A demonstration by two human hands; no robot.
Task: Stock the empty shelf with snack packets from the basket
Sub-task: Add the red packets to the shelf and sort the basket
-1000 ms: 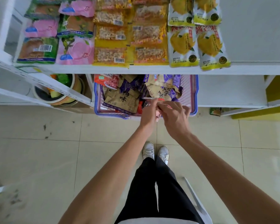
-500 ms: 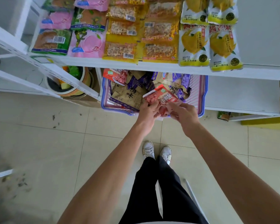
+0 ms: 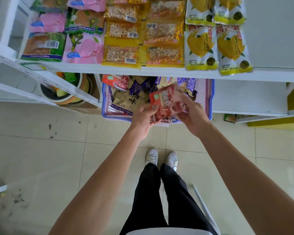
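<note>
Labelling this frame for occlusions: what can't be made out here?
Head view only.
Red packet: print motion-blurred, unreadable; lower part covered by the left hand and right hand gripping it.
Basket: far end hidden under the shelf front edge; packets beneath the hands covered.
Rearmost shelf packets: cut off by the upper frame edge.
Bucket: contents partly hidden by the shelf bracket.

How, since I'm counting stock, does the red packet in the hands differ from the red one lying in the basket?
The held red packet is gripped by left hand and right hand; the basket's red packet lies untouched, partly hidden by the shelf. Both look red.
</note>
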